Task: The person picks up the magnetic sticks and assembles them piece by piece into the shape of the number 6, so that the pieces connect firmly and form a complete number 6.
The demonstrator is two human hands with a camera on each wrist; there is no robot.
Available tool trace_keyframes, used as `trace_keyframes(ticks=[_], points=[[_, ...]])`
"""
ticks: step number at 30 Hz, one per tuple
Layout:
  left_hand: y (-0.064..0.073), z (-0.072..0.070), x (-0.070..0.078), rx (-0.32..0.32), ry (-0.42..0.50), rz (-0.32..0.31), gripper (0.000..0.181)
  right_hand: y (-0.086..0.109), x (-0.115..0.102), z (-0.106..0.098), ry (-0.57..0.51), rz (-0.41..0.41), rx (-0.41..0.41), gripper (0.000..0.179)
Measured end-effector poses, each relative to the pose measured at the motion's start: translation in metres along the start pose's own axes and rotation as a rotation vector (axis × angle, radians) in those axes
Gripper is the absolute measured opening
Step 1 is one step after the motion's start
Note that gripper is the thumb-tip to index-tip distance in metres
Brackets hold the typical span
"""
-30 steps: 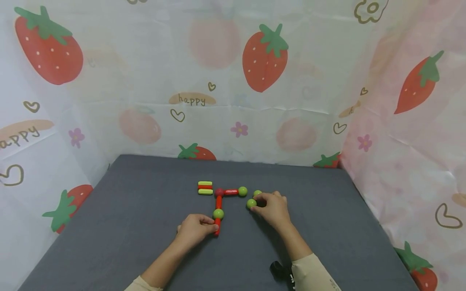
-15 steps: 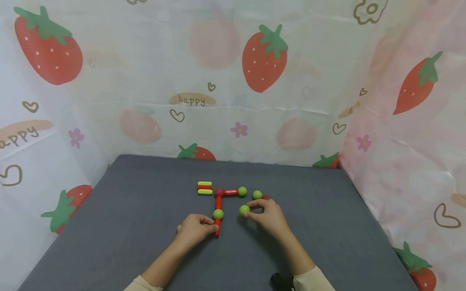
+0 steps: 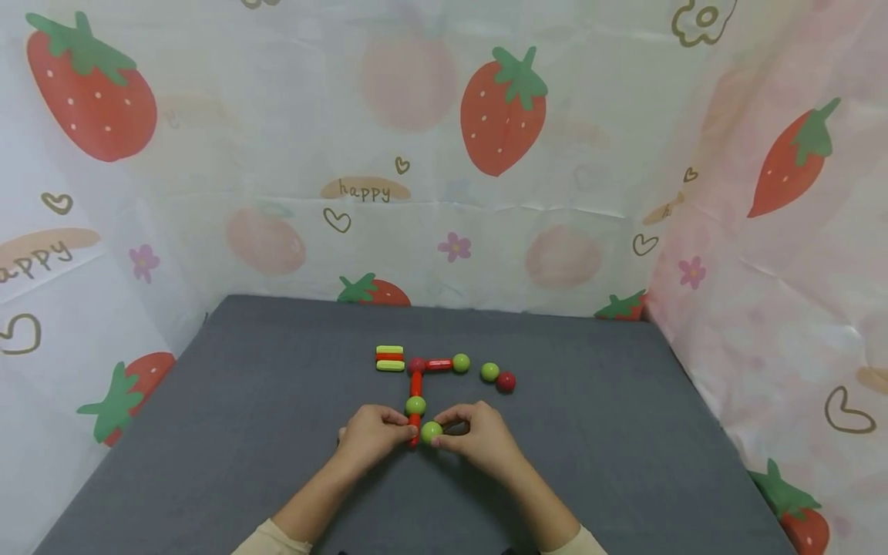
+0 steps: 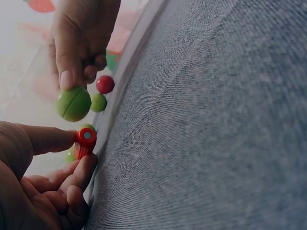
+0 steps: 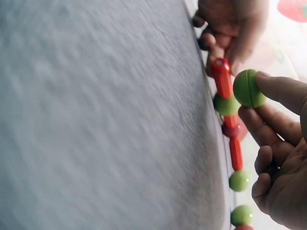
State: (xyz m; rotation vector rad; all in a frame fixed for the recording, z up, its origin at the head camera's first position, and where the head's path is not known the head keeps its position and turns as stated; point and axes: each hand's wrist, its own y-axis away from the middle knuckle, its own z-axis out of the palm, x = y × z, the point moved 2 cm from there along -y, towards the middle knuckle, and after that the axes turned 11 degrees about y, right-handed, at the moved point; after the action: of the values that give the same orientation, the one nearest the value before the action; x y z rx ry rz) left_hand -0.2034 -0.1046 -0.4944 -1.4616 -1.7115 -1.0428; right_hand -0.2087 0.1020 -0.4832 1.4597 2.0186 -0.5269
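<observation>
Right hand (image 3: 482, 439): thumb and fingertips pinch a glossy green ball (image 3: 432, 432), the gap between them only ball-wide. Left hand (image 3: 371, 435): thumb and fingers pinch a red, ribbed, plastic-looking rod (image 5: 223, 84), unmoved over the last second.

Change: the held ball has come from beside the loose balls to just beside the rod's near end. Not joined; the pale disc on the end face is bare. Reading: parts brought together, connection outstanding.

Beyond the rod, the chain runs: green ball (image 3: 415, 405), second red rod (image 3: 416, 385), dark-red corner ball (image 3: 416, 365), third red rod (image 3: 438, 364), green end ball (image 3: 461, 363).

Right of it, a loose green ball (image 3: 489, 372) and loose dark-red ball (image 3: 506, 381), the latter now uncovered. Left: yellow-green and red rods (image 3: 390, 366), side by side on grey cloth (image 3: 277, 401).
</observation>
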Motion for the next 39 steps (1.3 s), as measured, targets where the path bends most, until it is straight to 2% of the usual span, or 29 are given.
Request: trace_keyframes(ticks=[4,12,25,39], points=[[-0.001,0.001,0.002,0.011,-0.008,0.012,0.016,0.001,-0.004,0.007,0.011,-0.028,-0.014,0.024],[-0.004,0.002,0.002,0.023,-0.019,0.04,0.015,0.005,-0.007,0.019,0.048,-0.011,-0.034,0.026],[-0.01,0.001,0.006,0.007,-0.016,0.019,0.015,0.008,-0.007,0.033,0.068,-0.005,0.007,0.028],[-0.009,0.002,0.009,0.017,-0.021,0.01,0.015,0.006,-0.007,0.035,0.11,0.002,0.067,0.028]])
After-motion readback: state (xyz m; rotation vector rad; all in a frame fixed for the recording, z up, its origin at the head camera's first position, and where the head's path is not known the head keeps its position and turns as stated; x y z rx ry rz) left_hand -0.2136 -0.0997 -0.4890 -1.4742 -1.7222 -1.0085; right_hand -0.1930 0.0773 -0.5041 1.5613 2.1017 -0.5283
